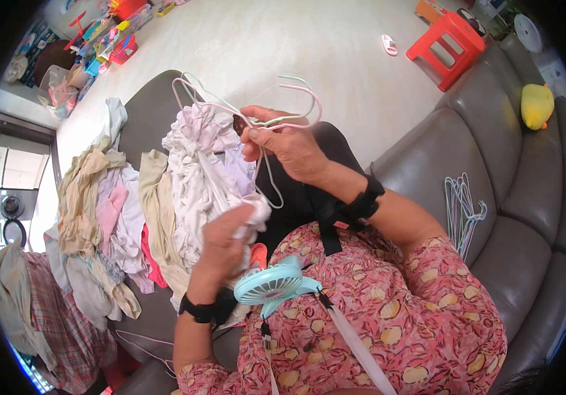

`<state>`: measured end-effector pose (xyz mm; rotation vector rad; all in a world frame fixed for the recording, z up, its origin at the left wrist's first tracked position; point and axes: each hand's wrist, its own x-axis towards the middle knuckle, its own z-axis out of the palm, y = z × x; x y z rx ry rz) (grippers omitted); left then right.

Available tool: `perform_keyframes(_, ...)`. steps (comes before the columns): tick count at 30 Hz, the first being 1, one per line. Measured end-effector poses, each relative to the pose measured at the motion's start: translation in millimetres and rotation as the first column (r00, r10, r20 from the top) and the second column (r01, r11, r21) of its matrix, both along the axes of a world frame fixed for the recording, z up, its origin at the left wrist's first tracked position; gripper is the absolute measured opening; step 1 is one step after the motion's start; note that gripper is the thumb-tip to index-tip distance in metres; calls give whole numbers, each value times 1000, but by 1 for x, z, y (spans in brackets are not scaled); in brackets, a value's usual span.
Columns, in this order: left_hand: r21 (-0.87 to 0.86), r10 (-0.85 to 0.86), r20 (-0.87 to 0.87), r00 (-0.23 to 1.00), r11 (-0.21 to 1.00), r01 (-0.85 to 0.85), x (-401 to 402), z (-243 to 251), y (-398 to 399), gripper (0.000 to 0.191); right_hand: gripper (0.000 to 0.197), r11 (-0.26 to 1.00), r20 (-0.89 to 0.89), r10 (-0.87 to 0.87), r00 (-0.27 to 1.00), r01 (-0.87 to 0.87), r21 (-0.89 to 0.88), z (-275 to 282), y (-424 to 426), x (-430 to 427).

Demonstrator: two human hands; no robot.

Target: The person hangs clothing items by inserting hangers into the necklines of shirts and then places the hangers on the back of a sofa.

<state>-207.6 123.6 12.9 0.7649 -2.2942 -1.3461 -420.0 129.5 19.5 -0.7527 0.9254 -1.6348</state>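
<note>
My right hand (288, 143) is closed on pink and mint-green clothes hangers (307, 117), their hooks pointing to the right. A small dark brown item shows beside its fingers; I cannot tell what it is. My left hand (223, 242) lies at the lower end of a crumpled white garment (196, 182), its fingers partly hidden; whether it grips the cloth is unclear. A pale pink garment (204, 123) and a lilac one (238, 168) lie by the hangers. A light-blue handheld fan (270, 284) hangs on a strap at my chest.
Rumpled clothes (80, 197) cover much of the grey sofa seat (149, 103) at left. More hangers (463, 212) lie on the right sofa (431, 153), below a yellow plush toy (537, 106). A red plastic stool (448, 47), a slipper (389, 45) and toys (120, 44) are on the floor.
</note>
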Motion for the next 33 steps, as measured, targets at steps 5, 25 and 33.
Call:
perform_keyframes(5,-199,-308,264,914,910,364,7,-16,13,29,29,889,-368,-376,850,218,-404,21,-12,-32)
perform_keyframes(25,-477,590,517,620,800,-364,230,-89,-55,39,33,-263,-770,-611,181,872,413,-35,390,-260)
perform_keyframes(33,-388,542,509,669,838,-383,228,-84,-49,38,35,-382,-864,-469,185,839,387,-119,460,-242)
